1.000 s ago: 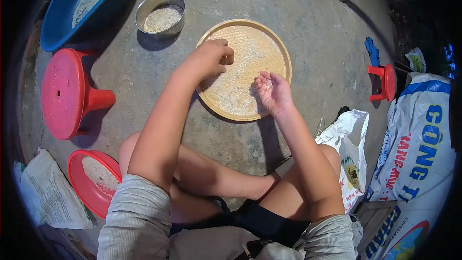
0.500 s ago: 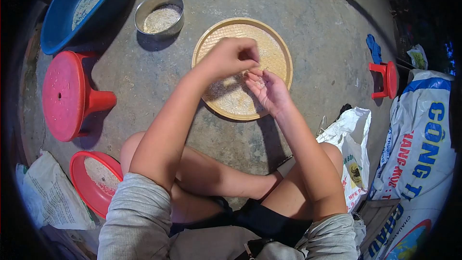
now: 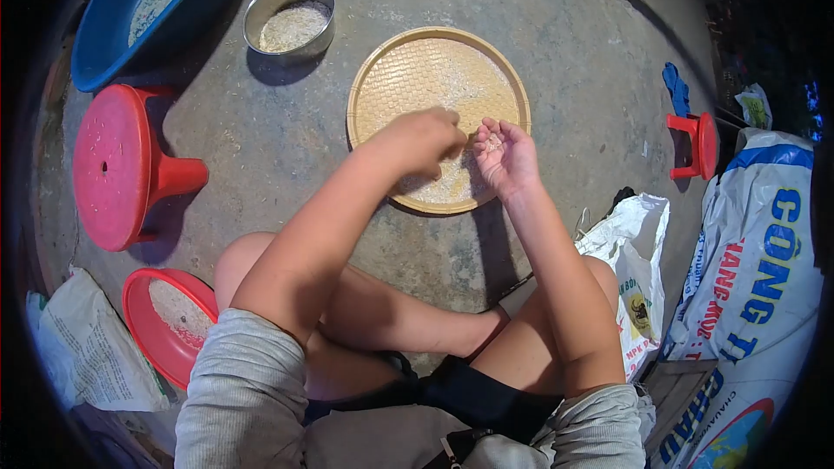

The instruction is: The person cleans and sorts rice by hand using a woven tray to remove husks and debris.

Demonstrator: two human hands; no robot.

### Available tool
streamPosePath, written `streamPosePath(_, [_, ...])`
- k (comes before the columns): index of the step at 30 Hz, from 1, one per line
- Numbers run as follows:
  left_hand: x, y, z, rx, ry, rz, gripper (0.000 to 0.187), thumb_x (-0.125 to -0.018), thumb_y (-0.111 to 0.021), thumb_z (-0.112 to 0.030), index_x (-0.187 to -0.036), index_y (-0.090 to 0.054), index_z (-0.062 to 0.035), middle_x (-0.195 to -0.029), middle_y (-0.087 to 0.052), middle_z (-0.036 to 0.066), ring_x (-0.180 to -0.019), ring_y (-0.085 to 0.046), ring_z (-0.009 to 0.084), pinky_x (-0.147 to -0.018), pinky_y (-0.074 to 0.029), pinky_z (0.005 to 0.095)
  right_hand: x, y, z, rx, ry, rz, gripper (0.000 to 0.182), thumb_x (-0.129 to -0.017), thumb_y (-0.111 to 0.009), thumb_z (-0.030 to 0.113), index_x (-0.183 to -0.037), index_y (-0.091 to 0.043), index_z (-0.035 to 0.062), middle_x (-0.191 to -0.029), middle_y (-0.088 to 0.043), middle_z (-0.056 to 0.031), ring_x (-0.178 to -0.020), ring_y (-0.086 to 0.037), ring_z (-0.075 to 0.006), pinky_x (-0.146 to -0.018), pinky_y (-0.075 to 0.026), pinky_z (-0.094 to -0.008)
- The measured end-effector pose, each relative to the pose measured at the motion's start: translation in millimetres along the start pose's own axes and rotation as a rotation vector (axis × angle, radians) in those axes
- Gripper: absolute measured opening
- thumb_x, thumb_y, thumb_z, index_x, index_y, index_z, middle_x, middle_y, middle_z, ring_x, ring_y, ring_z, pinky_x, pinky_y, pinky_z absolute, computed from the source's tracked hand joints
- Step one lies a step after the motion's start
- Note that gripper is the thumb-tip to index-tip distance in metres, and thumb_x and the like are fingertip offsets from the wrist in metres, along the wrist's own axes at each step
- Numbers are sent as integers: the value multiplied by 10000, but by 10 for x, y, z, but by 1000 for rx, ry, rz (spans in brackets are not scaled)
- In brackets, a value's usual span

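Note:
A round woven bamboo tray (image 3: pixel 395 78) lies on the floor in front of me, with pale grains like rice (image 3: pixel 469 82) spread over its right and near parts. My left hand (image 3: pixel 426 141) is over the tray, back upward and fingers bent downward; motion blur hides whether they pinch anything. Beside it, above the tray's right rim, my right hand (image 3: pixel 506 159) is turned palm up. Its fingers curl round a small amount of rice grains (image 3: pixel 493 142) in the cupped palm.
A metal bowl of grains (image 3: pixel 295 28), a blue basin (image 3: pixel 104 52), a red stool (image 3: pixel 109 169) and a red basin (image 3: pixel 143 330) stand to the left. To the right are white printed sacks (image 3: pixel 756 252) and a small red stool (image 3: pixel 699 146).
My left hand has come away from the right hand's fingertips and dropped lower over the tray. My right hand has shifted slightly right, its fingers more curled and grains showing in the palm.

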State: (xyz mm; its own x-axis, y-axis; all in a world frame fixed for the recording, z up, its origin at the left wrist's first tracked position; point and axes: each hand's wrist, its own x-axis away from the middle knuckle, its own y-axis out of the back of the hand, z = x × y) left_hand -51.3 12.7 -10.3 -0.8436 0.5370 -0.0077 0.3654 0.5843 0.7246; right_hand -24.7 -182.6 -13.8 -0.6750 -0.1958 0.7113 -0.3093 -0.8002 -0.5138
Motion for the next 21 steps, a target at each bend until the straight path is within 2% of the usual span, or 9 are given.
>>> streamPosePath(3, [-101,-138,-32,81,4,92,121,-633,-709,-23,-735,-645,-40,-734,-622,110,-722,-631,270,-673,-493,376,-8,6,21,12,7,-26,289,-954,-415,201,-1013,-536,-54,-850,-580,-132,-723,-584,-199,-656,-516,-289])
streamPosePath(7, [-101,-18,67,189,17,74,102,-644,-689,-9,-738,-665,-41,-765,-653,128,-708,-639,277,-659,-500,368,9,-23,22,60,25,-1,289,-958,-409,196,-1027,-531,-57,-876,-580,-134,-757,-595,-208,-699,-533,-299])
streamPosePath(9, [-109,91,60,237,-21,-212,125,-674,-683,2,-791,-690,-39,-787,-663,114,-718,-655,243,-655,-512,335,32,-78,9,93,41,-4,292,-962,-402,191,-1042,-527,-60,-891,-580,-135,-781,-605,-213,-720,-544,-304])
streamPosePath(10, [-106,164,-11,237,-21,-210,125,-674,-683,2,-791,-690,-39,-787,-663,114,-718,-655,243,-655,-512,335,37,-100,-3,143,10,24,296,-967,-391,184,-1063,-523,-64,-920,-584,-140,-811,-613,-217,-743,-554,-309])
streamPosePath(13, [-125,262,-253,787,50,-344,146,-719,-709,-30,-863,-690,-13,-832,-658,85,-753,-655,171,-681,-529,301,77,-142,-44,185,-39,152,294,-978,-383,177,-1113,-501,-56,-985,-590,-149,-856,-634,-233,-796,-569,-331])
streamPosePath(16, [-104,260,-267,477,-115,-280,160,-721,-717,-48,-874,-679,-18,-863,-654,88,-765,-652,181,-676,-529,307,149,-210,-60,167,-66,209,273,-985,-389,174,-1112,-501,-40,-1025,-609,-149,-873,-645,-223,-792,-575,-352])
streamPosePath(18, [-89,220,-221,333,-103,-346,182,-718,-733,-88,-883,-670,-44,-872,-641,74,-813,-642,215,-705,-521,322,46,-101,-6,34,-156,326,262,-977,-384,153,-1092,-517,-41,-996,-624,-169,-837,-642,-214,-757,-569,-358])
streamPosePath(19, [-93,240,-191,233,-122,-443,184,-715,-737,-110,-877,-667,-59,-881,-635,67,-837,-631,234,-726,-514,330,41,-174,-23,-81,-52,78,287,-938,-390,148,-1035,-544,-74,-880,-626,-179,-775,-629,-241,-678,-557,-338])
streamPosePath(21, [-81,282,-171,132,-121,-499,193,-704,-743,-151,-871,-662,-100,-886,-621,53,-896,-604,262,-767,-495,354,-69,66,56,-66,35,55,264,-916,-406,157,-979,-547,-57,-832,-612,-163,-728,-609,-233,-639,-539,-329])
